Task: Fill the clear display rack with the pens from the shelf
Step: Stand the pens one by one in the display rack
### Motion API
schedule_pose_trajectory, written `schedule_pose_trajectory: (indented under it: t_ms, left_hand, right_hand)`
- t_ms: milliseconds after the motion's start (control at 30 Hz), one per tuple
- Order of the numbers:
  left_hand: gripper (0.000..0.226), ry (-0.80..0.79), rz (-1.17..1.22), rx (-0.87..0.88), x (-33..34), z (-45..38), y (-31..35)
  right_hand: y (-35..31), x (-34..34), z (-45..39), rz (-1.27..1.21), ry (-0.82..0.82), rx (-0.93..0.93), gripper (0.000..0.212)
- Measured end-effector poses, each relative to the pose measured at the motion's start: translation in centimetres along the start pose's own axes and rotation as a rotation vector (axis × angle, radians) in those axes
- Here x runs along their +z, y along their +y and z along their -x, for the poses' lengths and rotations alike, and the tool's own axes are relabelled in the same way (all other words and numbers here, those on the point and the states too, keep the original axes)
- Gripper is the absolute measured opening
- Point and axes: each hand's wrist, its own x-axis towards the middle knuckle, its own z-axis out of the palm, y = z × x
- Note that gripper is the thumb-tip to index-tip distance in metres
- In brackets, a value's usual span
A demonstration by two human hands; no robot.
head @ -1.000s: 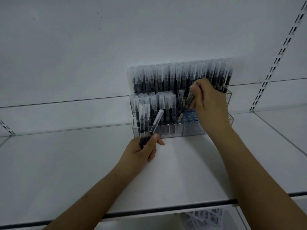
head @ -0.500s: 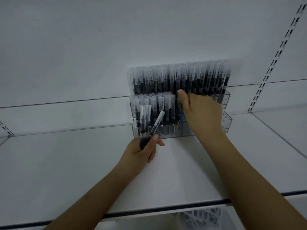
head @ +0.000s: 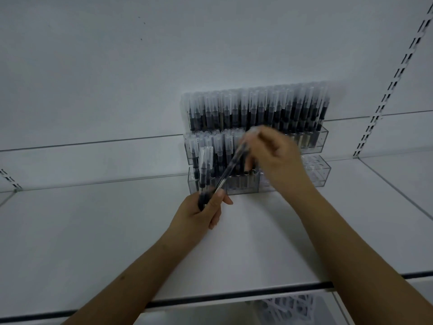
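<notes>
A clear stepped display rack (head: 316,170) stands at the back of the white shelf (head: 93,231), against the wall. Its top tier is packed with black pens with clear caps (head: 257,109); the left of the middle tier holds more. My left hand (head: 201,214) is in front of the rack's left end, shut on a small bundle of pens (head: 205,165) pointing up. My right hand (head: 274,156), blurred, pinches the cap end of one slanted pen (head: 230,170) whose lower end is still in the left hand's bundle. The rack's lower right holes show no pens.
Slotted wall uprights (head: 393,83) run down at the right, and a shorter one (head: 9,179) shows at the far left. The shelf's dark front edge (head: 234,299) crosses below my forearms. A white lattice basket (head: 288,308) shows underneath the shelf.
My right hand left the rack's middle tier, where it had set a pen, and moved left to take hold of the slanted pen in my left hand's bundle. My left hand stayed put.
</notes>
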Motion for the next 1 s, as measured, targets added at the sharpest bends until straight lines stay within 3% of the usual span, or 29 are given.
schedule_pose_trajectory:
  t_ms: [100, 200, 300, 600, 700, 867, 1000]
  left_hand:
    - [0.041, -0.005, 0.004, -0.001, 0.0, 0.1, 0.0]
    - [0.037, -0.003, -0.001, -0.009, 0.0, 0.1, 0.1]
    - [0.037, 0.0, -0.012, -0.013, 0.1, 0.1, 0.1]
    - [0.035, 0.002, -0.01, -0.014, 0.0, 0.1, 0.1]
    - [0.035, 0.007, -0.009, -0.017, 0.0, 0.1, 0.1]
    - [0.037, 0.001, -0.008, -0.01, 0.0, 0.2, 0.3]
    - [0.036, -0.001, -0.011, -0.014, 0.0, 0.2, 0.3]
  right_hand:
    - [0.1, -1.7, -0.2, -0.146, 0.361, 0.009, 0.025]
    - [0.6, -2.7, -0.4, 0.039, 0.578, 0.016, 0.031]
    - [0.8, -2.8, -0.6, 0.206, 0.533, 0.034, 0.029]
    - [1.7, -1.9, -0.5, 0.69, 0.115, -0.094, 0.023]
    - [2.2, -1.6, -0.5, 0.847, 0.025, -0.09, 0.033]
    - [2.0, -1.8, -0.3, 0.953, 0.134, -0.039, 0.048]
    - [1.1, -1.8, -0.2, 0.658, 0.289, -0.085, 0.05]
